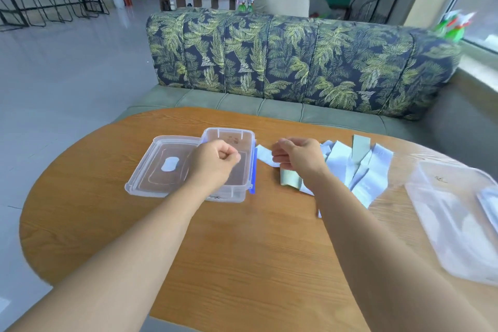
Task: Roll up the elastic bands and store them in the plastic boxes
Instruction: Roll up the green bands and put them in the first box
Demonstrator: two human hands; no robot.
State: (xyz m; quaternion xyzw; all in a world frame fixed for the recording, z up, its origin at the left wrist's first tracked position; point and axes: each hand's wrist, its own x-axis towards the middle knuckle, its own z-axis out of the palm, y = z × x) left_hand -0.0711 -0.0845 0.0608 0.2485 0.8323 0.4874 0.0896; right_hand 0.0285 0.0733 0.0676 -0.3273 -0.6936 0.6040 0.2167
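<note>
We are looking down at a wooden table (242,245), with both of our bare arms reaching forward across it. Our left hand (215,163), at the centre of the frame, is hovering over the open plastic box (229,131). Its fingers (229,153) are curled into a fist and are holding nothing that we can see. Our right hand (296,156), just right of centre, appears to be pinching the loose end of a pale blue band (265,156). That end is lying flat on the table between the box and the pile of bands (372,178).

To do this step well, we are judging that the right hand should be keeping the end pinched while the left is coming across to make a tight first turn. The edges need lining up so the roll is fitting the box.

Counting now:
- **Hands:** two.
- **Plastic boxes:** two, one open at centre and a second box (436,210), blurred, at the right edge.
- **Lid:** one lid (151,172), lying left of the open box and touching it.
- **Bands:** they are overlapping, so we are making out at least four pale blue ones and two grey-green strips (361,145).
</note>
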